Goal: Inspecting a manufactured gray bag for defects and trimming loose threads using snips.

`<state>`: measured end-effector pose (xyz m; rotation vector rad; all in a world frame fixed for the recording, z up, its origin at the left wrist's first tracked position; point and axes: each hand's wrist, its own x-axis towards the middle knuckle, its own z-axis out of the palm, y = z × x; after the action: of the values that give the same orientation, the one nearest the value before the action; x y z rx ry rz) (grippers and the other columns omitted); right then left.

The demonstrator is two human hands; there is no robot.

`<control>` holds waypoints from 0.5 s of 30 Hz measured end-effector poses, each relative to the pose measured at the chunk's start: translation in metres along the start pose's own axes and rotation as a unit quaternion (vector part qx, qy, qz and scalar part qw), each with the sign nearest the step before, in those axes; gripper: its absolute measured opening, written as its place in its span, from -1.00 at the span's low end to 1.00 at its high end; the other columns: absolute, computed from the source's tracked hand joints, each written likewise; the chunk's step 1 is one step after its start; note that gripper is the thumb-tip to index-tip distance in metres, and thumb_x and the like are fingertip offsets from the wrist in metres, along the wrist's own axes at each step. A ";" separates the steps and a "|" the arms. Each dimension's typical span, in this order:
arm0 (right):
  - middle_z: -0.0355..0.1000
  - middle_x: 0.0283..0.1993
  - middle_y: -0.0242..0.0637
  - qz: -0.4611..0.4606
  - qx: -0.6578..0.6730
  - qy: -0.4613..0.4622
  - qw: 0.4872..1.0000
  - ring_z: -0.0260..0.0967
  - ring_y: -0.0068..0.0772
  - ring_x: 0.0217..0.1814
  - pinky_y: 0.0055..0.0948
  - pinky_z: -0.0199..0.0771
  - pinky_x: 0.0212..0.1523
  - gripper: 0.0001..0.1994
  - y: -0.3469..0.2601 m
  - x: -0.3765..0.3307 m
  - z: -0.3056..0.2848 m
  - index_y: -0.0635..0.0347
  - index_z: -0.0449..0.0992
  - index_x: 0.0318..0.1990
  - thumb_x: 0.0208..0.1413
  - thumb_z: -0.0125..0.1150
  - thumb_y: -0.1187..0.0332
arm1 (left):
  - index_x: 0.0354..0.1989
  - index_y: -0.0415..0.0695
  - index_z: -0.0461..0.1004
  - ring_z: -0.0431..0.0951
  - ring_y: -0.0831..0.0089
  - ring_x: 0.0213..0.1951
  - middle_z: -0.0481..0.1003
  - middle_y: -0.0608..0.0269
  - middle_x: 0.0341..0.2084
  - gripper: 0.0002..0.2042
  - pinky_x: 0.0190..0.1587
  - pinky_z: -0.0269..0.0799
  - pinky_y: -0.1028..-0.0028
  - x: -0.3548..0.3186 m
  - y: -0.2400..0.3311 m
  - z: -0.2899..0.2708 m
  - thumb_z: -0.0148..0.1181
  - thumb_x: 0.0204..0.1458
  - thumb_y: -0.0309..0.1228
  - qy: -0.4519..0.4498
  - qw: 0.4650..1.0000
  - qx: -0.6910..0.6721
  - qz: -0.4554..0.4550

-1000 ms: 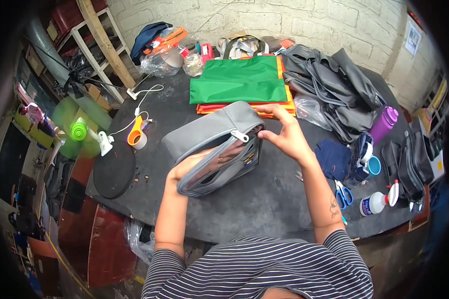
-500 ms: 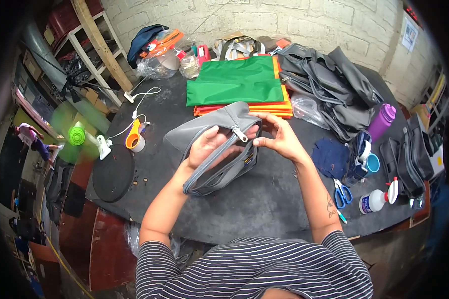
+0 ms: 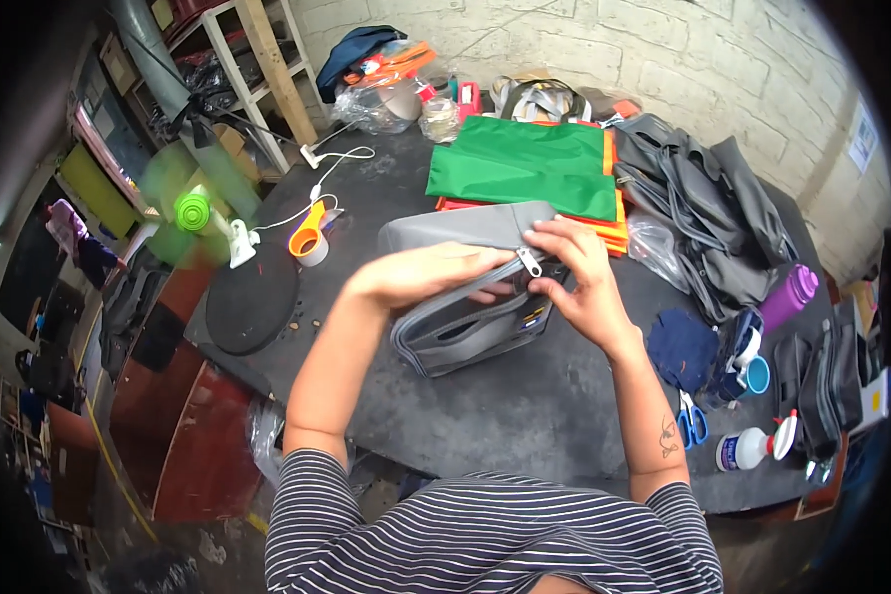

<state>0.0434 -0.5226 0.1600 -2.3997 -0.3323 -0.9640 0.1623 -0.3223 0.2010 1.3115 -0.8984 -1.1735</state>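
A grey zippered bag [image 3: 465, 223] is held up over the black table, its zipper edge undone and the mouth gaping toward me. My left hand [image 3: 421, 275] lies along its upper panel, with fingertips showing inside the opening, so the panel is between them. At the far right corner, my right hand [image 3: 584, 282] grips the fabric with thumb and fingers, close beside the white zipper pull [image 3: 530, 261]. Small coloured tags [image 3: 535, 317] show on the bag's inner side. The palm of my left hand is hidden.
Behind the bag lie folded green fabric [image 3: 525, 163] over orange pieces, and a heap of grey bags [image 3: 703, 198]. At right are a purple bottle [image 3: 790, 297], blue scissors [image 3: 693, 421] and a spray bottle [image 3: 747, 447]. A green fan [image 3: 193, 211] and tape roll [image 3: 309, 246] are left.
My left hand has turned from palm-up to lying flatter along the panel, fingers stretched toward the zipper pull. The bag has tipped slightly. The whole view has swung, shifting the table things rightward.
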 end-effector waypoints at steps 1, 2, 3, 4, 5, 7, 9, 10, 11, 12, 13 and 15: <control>0.36 0.01 -0.26 0.015 0.007 0.013 1.000 0.23 -0.15 0.12 -0.24 0.17 0.13 -0.45 0.002 0.002 0.001 0.13 0.43 -0.02 -0.33 0.38 0.47 | 0.12 -0.30 0.31 0.41 0.44 0.00 0.42 0.13 -0.01 -0.55 0.08 0.31 0.46 -0.012 0.013 -0.004 -0.07 0.21 -0.20 -0.009 0.991 0.122 0.060; 0.39 -0.09 -0.24 0.018 0.023 0.037 0.999 0.28 -0.15 0.03 -0.26 0.22 0.07 -0.49 0.005 0.004 0.002 0.19 0.43 -0.08 -0.35 0.37 0.50 | 0.05 -0.30 0.38 0.45 0.46 -0.09 0.48 0.14 -0.12 -0.62 0.00 0.35 0.49 -0.022 0.022 -0.002 -0.02 0.19 -0.26 0.048 0.969 0.215 0.114; 0.39 -0.09 -0.24 0.017 0.023 0.036 0.999 0.28 -0.15 0.03 -0.26 0.22 0.07 -0.49 0.007 0.005 0.004 0.19 0.43 -0.08 -0.35 0.37 0.50 | 0.04 -0.30 0.38 0.45 0.46 -0.09 0.48 0.16 -0.11 -0.64 0.00 0.34 0.50 -0.024 0.028 0.003 -0.01 0.18 -0.30 0.086 0.958 0.246 0.117; 0.39 -0.10 -0.22 0.033 0.044 0.045 0.997 0.27 -0.14 0.02 -0.27 0.24 0.05 -0.50 0.009 0.006 0.006 0.19 0.44 -0.11 -0.36 0.37 0.51 | 0.03 -0.30 0.38 0.46 0.46 -0.08 0.47 0.19 -0.10 -0.65 0.00 0.33 0.51 -0.024 0.032 0.008 -0.01 0.16 -0.34 0.129 0.946 0.271 0.126; 0.39 -0.11 -0.21 0.046 0.067 0.051 0.995 0.27 -0.13 0.01 -0.28 0.25 0.03 -0.51 0.010 0.006 0.009 0.19 0.44 -0.13 -0.37 0.37 0.52 | -0.10 -0.30 0.44 0.48 0.52 -0.18 0.50 0.20 -0.25 -0.74 -0.10 0.38 0.52 -0.018 0.033 0.017 0.05 0.11 -0.39 0.167 0.899 0.368 0.167; 0.39 -0.13 -0.19 0.019 0.023 0.067 0.997 0.29 -0.10 -0.02 -0.24 0.26 0.02 -0.55 0.008 0.007 0.015 0.21 0.45 -0.16 -0.37 0.31 0.55 | -0.33 -0.28 0.42 0.50 0.29 -0.36 0.46 0.10 -0.41 -0.74 -0.28 0.41 0.38 -0.003 0.025 0.039 0.15 0.02 -0.29 0.209 0.795 0.543 0.173; 0.40 -0.15 -0.18 0.005 -0.011 0.079 0.997 0.30 -0.08 -0.04 -0.20 0.25 0.03 -0.57 0.004 0.006 0.018 0.22 0.44 -0.18 -0.37 0.26 0.56 | -0.29 -0.21 0.40 0.50 0.16 -0.33 0.42 0.09 -0.46 -0.61 -0.29 0.41 0.27 0.012 0.015 0.058 0.25 -0.14 -0.14 0.268 0.676 0.665 0.170; 0.40 -0.16 -0.18 0.017 -0.012 0.083 0.996 0.31 -0.08 -0.03 -0.21 0.25 0.03 -0.57 0.002 0.004 0.018 0.23 0.44 -0.18 -0.38 0.26 0.57 | -0.31 -0.24 0.41 0.50 0.16 -0.31 0.43 0.06 -0.44 -0.59 -0.26 0.41 0.28 0.020 0.013 0.061 0.28 -0.18 -0.14 0.271 0.656 0.684 0.168; 0.40 -0.15 -0.17 0.023 -0.014 0.092 0.995 0.31 -0.09 -0.03 -0.22 0.26 0.02 -0.57 0.000 0.003 0.017 0.24 0.43 -0.17 -0.37 0.26 0.57 | -0.33 -0.25 0.44 0.51 0.15 -0.32 0.44 0.06 -0.42 -0.60 -0.24 0.40 0.27 0.029 0.014 0.062 0.29 -0.21 -0.16 0.266 0.638 0.705 0.160; 0.40 -0.14 -0.16 0.036 -0.024 0.081 0.996 0.31 -0.09 -0.03 -0.24 0.27 0.02 -0.60 -0.002 0.001 0.014 0.25 0.43 -0.18 -0.33 0.24 0.57 | -0.38 -0.24 0.48 0.51 0.18 -0.31 0.46 0.05 -0.43 -0.66 -0.23 0.40 0.26 0.036 0.014 0.063 0.29 -0.21 -0.20 0.285 0.606 0.726 0.159; 0.40 -0.15 -0.16 0.030 -0.024 0.088 0.995 0.32 -0.09 -0.04 -0.25 0.27 0.03 -0.64 -0.002 -0.001 0.011 0.27 0.44 -0.20 -0.28 0.22 0.57 | -0.44 -0.23 0.52 0.52 0.19 -0.29 0.47 0.04 -0.45 -0.73 -0.22 0.39 0.28 0.042 0.016 0.063 0.27 -0.19 -0.25 0.277 0.610 0.731 0.132; 0.40 -0.17 -0.16 0.052 -0.017 0.077 0.996 0.32 -0.11 -0.04 -0.28 0.25 0.03 -0.69 -0.001 -0.003 0.006 0.28 0.44 -0.22 -0.24 0.20 0.58 | -0.47 -0.20 0.55 0.51 0.22 -0.31 0.47 0.04 -0.45 -0.80 -0.23 0.35 0.35 0.047 0.017 0.067 0.18 -0.20 -0.32 0.267 0.567 0.768 0.131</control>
<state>0.0440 -0.5185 0.1548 -2.3298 -0.1341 -1.1069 0.1099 -0.3848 0.2183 2.4930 -1.5850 0.7004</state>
